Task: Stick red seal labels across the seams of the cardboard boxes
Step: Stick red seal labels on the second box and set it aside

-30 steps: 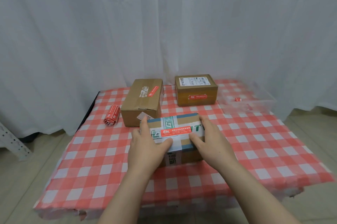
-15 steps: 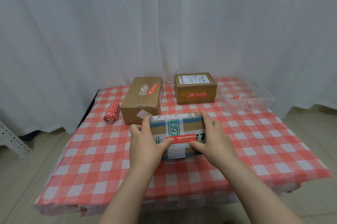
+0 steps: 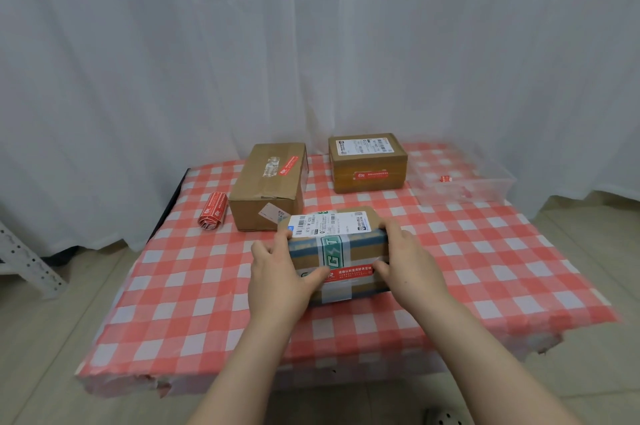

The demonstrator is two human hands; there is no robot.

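A small cardboard box [image 3: 337, 251] with green-and-blue tape stands on the checked table. A red seal label [image 3: 353, 273] runs across its near face, and a white shipping label covers its top. My left hand [image 3: 277, 277] grips the box's left end, thumb on the red label. My right hand [image 3: 407, 267] grips its right end. Two more boxes stand behind: a long one [image 3: 268, 185] at left and a squarer one [image 3: 367, 163] at right, each bearing a red seal label. A roll of red labels [image 3: 212, 210] lies at far left.
A clear plastic tray [image 3: 464, 182] with a red scrap inside sits at the back right of the table [image 3: 485, 269]. White curtains hang behind. A white metal rack [image 3: 24, 262] stands on the floor to the left.
Both hands have tipped the taped box towards me, so the face with the red label now faces front and the white shipping label has come up on top.
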